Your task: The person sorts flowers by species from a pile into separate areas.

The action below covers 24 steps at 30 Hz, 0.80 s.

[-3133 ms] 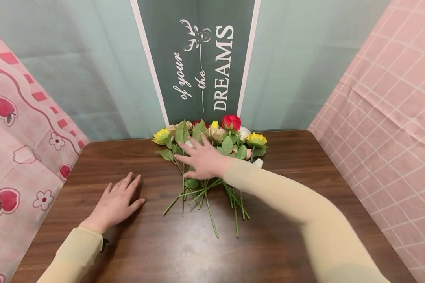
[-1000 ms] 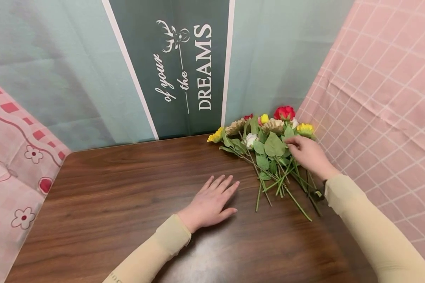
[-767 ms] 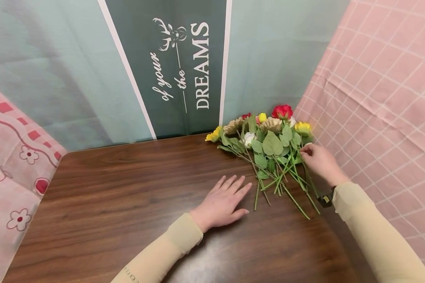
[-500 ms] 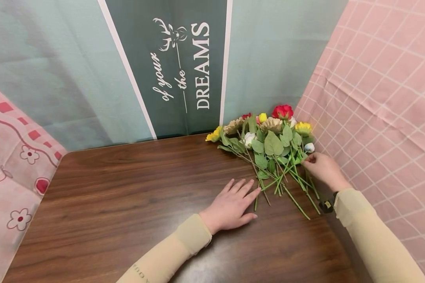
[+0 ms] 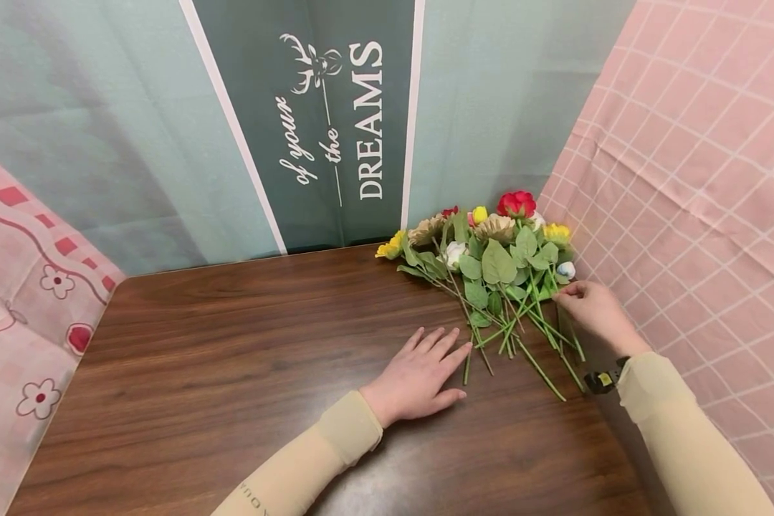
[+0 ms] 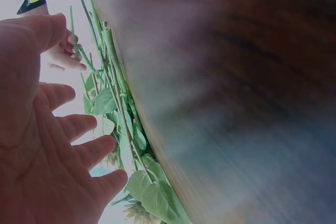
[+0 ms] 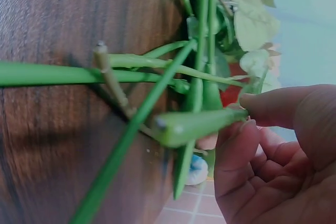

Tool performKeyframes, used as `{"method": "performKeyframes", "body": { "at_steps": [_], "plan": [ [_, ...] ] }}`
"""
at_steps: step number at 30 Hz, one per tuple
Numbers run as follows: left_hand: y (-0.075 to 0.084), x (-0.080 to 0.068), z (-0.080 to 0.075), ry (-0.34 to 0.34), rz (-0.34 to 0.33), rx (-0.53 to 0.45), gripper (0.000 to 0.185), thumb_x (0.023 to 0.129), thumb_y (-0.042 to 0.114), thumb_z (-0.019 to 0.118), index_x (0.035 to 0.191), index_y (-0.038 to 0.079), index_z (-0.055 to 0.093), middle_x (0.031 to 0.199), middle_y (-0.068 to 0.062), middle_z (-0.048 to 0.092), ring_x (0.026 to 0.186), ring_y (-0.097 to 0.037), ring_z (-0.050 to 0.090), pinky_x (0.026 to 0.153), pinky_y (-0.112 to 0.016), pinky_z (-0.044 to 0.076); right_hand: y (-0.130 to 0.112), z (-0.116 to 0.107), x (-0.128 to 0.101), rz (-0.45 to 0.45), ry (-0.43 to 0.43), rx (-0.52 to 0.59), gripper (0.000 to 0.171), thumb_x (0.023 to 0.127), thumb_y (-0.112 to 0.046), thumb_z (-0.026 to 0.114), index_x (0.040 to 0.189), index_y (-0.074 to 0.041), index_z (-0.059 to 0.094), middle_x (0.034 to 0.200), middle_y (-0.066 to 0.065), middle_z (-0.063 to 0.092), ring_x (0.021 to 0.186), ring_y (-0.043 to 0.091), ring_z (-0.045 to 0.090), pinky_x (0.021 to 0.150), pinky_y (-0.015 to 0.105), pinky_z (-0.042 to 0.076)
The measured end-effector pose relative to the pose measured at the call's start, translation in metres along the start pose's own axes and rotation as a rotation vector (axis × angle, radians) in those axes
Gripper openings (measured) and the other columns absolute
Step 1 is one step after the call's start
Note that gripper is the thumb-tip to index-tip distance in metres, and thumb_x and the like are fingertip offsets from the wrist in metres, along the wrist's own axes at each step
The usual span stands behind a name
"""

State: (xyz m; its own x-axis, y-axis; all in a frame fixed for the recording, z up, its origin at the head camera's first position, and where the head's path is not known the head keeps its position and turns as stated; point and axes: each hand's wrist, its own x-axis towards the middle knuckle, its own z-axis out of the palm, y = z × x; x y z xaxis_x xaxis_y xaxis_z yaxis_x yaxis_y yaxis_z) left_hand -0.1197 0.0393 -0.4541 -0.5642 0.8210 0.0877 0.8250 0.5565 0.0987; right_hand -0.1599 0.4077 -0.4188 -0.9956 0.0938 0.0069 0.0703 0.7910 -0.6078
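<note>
The right hand (image 5: 593, 313) pinches a green stem (image 7: 202, 126) among the flowers (image 5: 498, 263) toward the bench (image 5: 232, 358)'s far right corner, where a light, steady pinch should spare the crossed stems (image 5: 521, 308) from dragging, while the left hand (image 5: 416, 378) lies nearby, fingers spread
</note>
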Motion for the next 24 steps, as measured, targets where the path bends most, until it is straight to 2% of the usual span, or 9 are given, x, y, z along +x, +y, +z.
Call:
{"method": "performKeyframes", "body": {
  "at_steps": [6,10,13,16,21,24],
  "plan": [
    [0.0,0.0,-0.002,-0.001,-0.005,-0.005,0.076,0.102,0.06,0.049,0.164,0.021,0.028,0.168,-0.01,0.025,0.153,-0.03,0.026,0.123,-0.052,0.018,-0.004,-0.011,-0.008,-0.011,0.058,-0.033,0.038,0.105,-0.031,0.058,0.11,0.005,0.07,0.08,0.013,0.068,0.059,0.015,0.056,0.053,0.032,0.047],
    [0.0,0.0,-0.002,-0.001,-0.006,-0.015,0.076,0.102,0.06,0.05,0.164,0.02,0.028,0.168,-0.01,0.025,0.152,-0.03,0.026,0.123,-0.053,0.019,-0.007,-0.017,-0.014,-0.025,0.121,-0.051,0.041,0.105,-0.034,0.058,0.111,0.004,0.071,0.09,0.018,0.072,0.066,0.014,0.057,0.056,0.029,0.046],
    [-0.001,0.0,-0.002,0.005,-0.007,-0.017,0.076,0.102,0.06,0.049,0.164,0.02,0.028,0.168,-0.01,0.025,0.152,-0.03,0.027,0.123,-0.053,0.019,-0.011,-0.021,-0.017,-0.021,0.17,-0.031,0.04,0.104,-0.032,0.06,0.111,0.006,0.071,0.093,0.02,0.071,0.066,0.013,0.058,0.055,0.027,0.047],
    [-0.002,0.0,-0.002,0.005,-0.014,-0.023,0.076,0.102,0.06,0.049,0.163,0.02,0.028,0.168,-0.009,0.026,0.152,-0.03,0.027,0.123,-0.052,0.019,-0.013,-0.023,-0.02,-0.001,0.199,0.003,0.04,0.104,-0.032,0.06,0.111,0.007,0.069,0.089,0.019,0.07,0.06,0.011,0.058,0.052,0.026,0.048],
    [-0.009,-0.001,-0.003,0.005,-0.044,-0.062,0.072,0.104,0.059,0.046,0.162,0.019,0.032,0.166,-0.009,0.029,0.151,-0.03,0.029,0.123,-0.052,0.02,-0.021,-0.014,-0.024,0.002,0.261,0.07,0.04,0.103,-0.033,0.061,0.111,0.006,0.069,0.085,0.015,0.069,0.057,0.007,0.056,0.049,0.024,0.047],
    [-0.02,-0.001,-0.006,0.044,-0.087,-0.129,0.064,0.106,0.052,0.046,0.158,0.015,0.041,0.162,-0.01,0.037,0.148,-0.03,0.036,0.121,-0.05,0.025,-0.037,0.002,-0.026,-0.02,0.258,0.117,0.039,0.103,-0.034,0.063,0.112,0.003,0.07,0.088,0.016,0.07,0.061,0.008,0.057,0.051,0.023,0.048]
  ]
}}
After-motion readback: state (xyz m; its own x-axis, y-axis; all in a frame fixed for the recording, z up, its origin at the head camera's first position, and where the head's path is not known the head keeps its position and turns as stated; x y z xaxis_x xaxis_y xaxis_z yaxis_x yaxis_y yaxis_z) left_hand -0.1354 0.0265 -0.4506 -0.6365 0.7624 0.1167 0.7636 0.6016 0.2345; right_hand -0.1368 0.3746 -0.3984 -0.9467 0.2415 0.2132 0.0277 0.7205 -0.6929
